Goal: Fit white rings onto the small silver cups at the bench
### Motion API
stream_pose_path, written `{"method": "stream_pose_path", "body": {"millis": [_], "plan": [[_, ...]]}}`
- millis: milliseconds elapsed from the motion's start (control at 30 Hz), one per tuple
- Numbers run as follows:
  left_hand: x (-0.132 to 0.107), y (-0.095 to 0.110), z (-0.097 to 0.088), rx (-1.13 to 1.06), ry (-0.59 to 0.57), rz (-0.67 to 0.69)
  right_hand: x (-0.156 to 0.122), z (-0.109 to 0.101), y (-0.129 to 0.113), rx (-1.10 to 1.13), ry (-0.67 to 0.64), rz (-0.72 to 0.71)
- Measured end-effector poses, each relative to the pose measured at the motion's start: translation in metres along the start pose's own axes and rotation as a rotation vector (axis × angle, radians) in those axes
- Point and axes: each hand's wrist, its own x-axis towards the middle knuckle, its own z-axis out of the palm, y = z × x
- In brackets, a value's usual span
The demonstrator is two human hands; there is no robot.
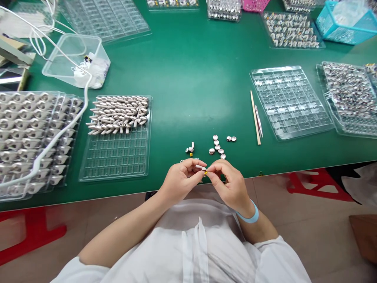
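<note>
Over the table's front edge, my left hand (183,176) pinches a white earbud shell (200,167) with a thin stem. My right hand (229,182), with a light blue band at its wrist, grips a tiny yellow part (205,173) at the shell's end. Whether the yellow part sits inside the shell or only touches it, I cannot tell. Just beyond my left hand lie another white earbud piece (191,147) and a small yellow block (191,155). Several small round silver-rimmed caps (217,147) lie beyond my right hand.
A tray of earbud stems (118,114) and stacked shell trays (26,141) stand left, crossed by a white cable (63,131). Right are a wooden stick (255,118), tweezers (258,122), a clear tray (291,102) and a filled tray (350,94). A clear tub (63,65) stands back left.
</note>
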Motion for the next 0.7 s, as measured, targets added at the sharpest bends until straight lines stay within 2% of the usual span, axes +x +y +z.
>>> {"method": "stream_pose_path", "body": {"millis": [167, 400, 533, 700], "plan": [[-0.001, 0.009, -0.004, -0.085, -0.08, -0.081, 0.001, -0.001, 0.004, -0.1, 0.01, -0.106], [0.0, 0.005, -0.012, 0.073, -0.134, -0.042, 0.002, -0.005, 0.009, -0.165, -0.046, -0.214], [0.0, 0.001, -0.013, 0.161, -0.15, 0.014, 0.005, -0.01, 0.005, -0.146, -0.107, -0.164], [-0.001, 0.001, -0.015, 0.209, -0.209, 0.04, 0.014, -0.02, 0.0, -0.094, -0.223, 0.009]]}}
